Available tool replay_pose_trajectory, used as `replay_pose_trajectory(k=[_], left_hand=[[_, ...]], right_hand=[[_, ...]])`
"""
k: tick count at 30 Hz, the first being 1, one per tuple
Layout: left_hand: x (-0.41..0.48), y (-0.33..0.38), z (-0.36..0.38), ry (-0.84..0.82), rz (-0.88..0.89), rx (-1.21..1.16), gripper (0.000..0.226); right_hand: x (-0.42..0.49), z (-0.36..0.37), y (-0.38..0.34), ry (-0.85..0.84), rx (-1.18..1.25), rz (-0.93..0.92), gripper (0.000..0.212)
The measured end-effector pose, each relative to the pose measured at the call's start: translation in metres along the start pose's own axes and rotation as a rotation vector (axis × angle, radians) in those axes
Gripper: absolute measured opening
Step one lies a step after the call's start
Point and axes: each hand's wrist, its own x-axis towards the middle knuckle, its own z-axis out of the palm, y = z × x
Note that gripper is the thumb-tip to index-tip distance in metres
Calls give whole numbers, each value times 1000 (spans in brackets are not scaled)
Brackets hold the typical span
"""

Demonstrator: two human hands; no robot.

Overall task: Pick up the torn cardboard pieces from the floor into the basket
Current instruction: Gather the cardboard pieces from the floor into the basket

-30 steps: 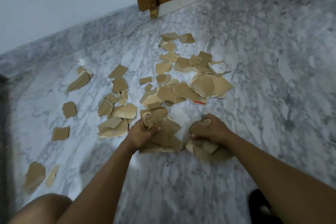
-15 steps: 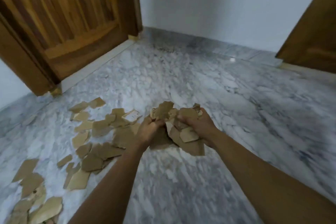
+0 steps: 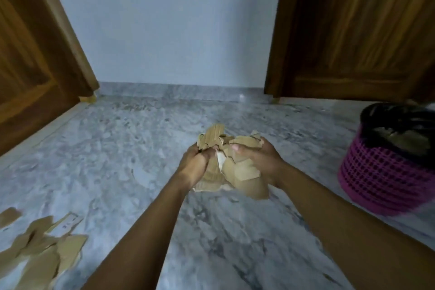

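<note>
While both hands are up off the ground, the grey-white veined marble floor (image 3: 117,148) fills the lower view and runs back to a marble skirting strip (image 3: 176,92) under a plain pale wall (image 3: 164,30). The basket (image 3: 381,179) is pink plastic lattice and stands on the floor at the right edge, with a black bag liner (image 3: 388,115) folded over its rim. Brownish scraps show inside it, blurred. A wooden door (image 3: 353,30) is directly behind the basket, a second wooden door (image 3: 35,66) far left of it, past the wall gap.

The left hand (image 3: 196,165) and right hand (image 3: 259,160) are close together, left of the basket and apart from it. Both are clamped on one bundle of torn cardboard pieces (image 3: 237,172), fingers curled in from either side. The bundle is in the air, not over the basket's rim. Loose cardboard pieces (image 3: 42,249) lie on the floor far left of the basket, one with a white label.

Versus half a second ago: the view has swung right, so the basket is newly in frame and the door behind it shows more fully. The floor scatter has slid to the lower-left corner, fewer pieces showing. The two-handed grip is unchanged; one second ago the hands are down on the floor gathering the pile
</note>
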Motion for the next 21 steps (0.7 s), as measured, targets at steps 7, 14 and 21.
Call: replay_pose_trajectory(k=[7, 14, 21], left_hand=[[39, 103, 172, -102, 140, 80, 43], [64, 193, 329, -114, 272, 111, 46], [118, 222, 491, -233, 303, 171, 46]], right_hand=[[12, -191, -53, 149, 3, -56, 47], [8, -354, -91, 369, 41, -117, 69], [25, -503, -71, 581, -10, -150, 64]])
